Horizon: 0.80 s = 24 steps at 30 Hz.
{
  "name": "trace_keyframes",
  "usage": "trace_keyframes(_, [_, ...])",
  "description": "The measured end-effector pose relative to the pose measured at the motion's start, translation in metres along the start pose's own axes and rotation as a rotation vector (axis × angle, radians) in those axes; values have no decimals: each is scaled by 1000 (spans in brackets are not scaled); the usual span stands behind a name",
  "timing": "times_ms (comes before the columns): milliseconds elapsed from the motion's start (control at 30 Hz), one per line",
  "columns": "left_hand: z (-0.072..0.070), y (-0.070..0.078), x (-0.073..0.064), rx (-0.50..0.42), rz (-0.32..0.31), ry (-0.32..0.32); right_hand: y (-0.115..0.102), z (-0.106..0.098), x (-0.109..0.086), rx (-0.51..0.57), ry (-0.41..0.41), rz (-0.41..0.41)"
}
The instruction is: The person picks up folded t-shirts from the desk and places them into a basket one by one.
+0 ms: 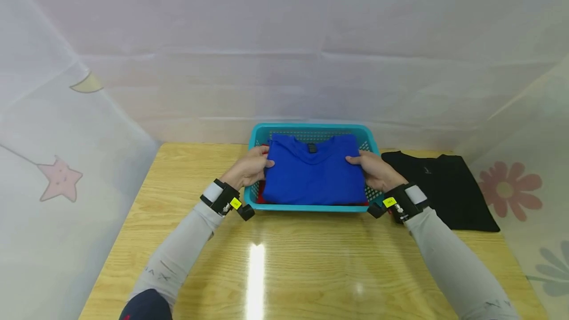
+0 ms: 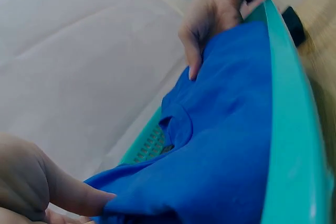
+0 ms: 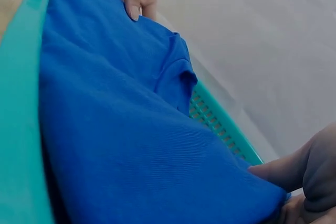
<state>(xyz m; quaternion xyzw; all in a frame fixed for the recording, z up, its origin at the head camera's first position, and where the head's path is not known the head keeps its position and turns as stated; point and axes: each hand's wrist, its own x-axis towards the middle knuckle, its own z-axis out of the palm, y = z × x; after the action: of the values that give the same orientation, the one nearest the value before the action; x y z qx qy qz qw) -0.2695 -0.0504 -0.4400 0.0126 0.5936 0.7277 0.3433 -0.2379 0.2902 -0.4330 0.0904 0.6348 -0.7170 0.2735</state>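
Note:
A folded blue T-shirt [image 1: 314, 177], its neckline and dark label at the far side, lies within the teal plastic basket [image 1: 311, 208]. My left hand [image 1: 250, 166] pinches the shirt's left edge, thumb on top and fingers beneath. At the opposite edge my right hand [image 1: 377, 169] grips the cloth the same way. The left wrist view shows the left thumb pressing the blue fabric [image 2: 220, 129] beside the basket's rim [image 2: 291, 114]. In the right wrist view, the right thumb [image 3: 281, 171] bears on the shirt's corner. Red cloth [image 1: 261, 192] peeks out under the blue shirt.
A folded black T-shirt [image 1: 444, 186] lies on the wooden table [image 1: 200, 172] right of the basket, partly behind my right wrist. White sheeting [image 1: 284, 63] hangs along the back and both sides. A dark rounded object [image 1: 146, 305] shows at the lower left.

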Motion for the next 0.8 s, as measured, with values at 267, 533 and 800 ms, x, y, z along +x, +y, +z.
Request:
trace_keyframes(267, [-1,2,-1,128,12,60,2,1,6,16,-41,16])
trace_keyframes(533, [-3,0,-9,94,33,61,5,4,6,37,-104,38])
trace_keyframes(800, [-6,4,-13,100,33,69,-3,-1,-10,-22,-87,39])
